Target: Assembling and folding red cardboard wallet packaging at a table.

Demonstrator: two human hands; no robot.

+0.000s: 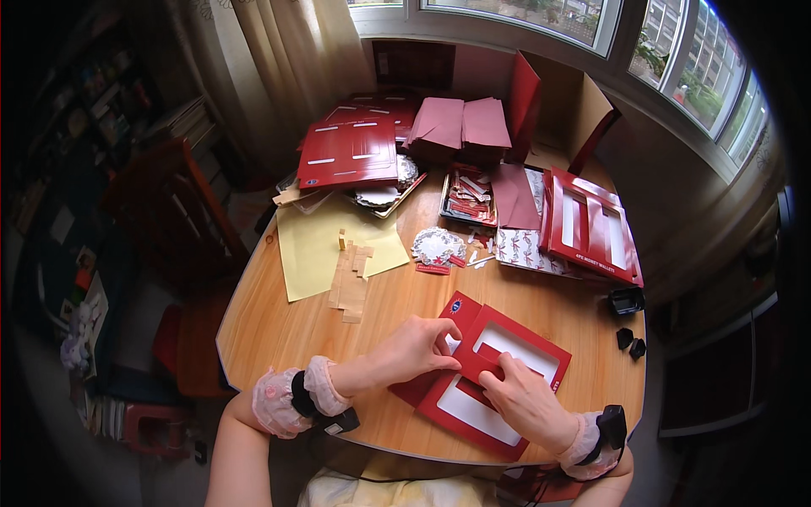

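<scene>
Dark tray [470, 224] beyond red folder [475, 362] holds slips [470, 201]. Wooden table [287, 325] beneath folder; window [532, 19] beyond. Left hand [412, 348] at folder's edge, right hand [525, 401] curled over its middle; grips unclear.

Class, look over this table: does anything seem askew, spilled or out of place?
Yes, mildly. Small pale scraps lie scattered beside the round patterned piece, looking like untidied leftovers. Tan strips, uneven and overlapping, also run off the yellow sheet onto the table, looking askew.

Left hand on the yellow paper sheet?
No, the left hand is over the red windowed cardboard folder, while the yellow paper sheet lies apart, farther off to the left.
</scene>
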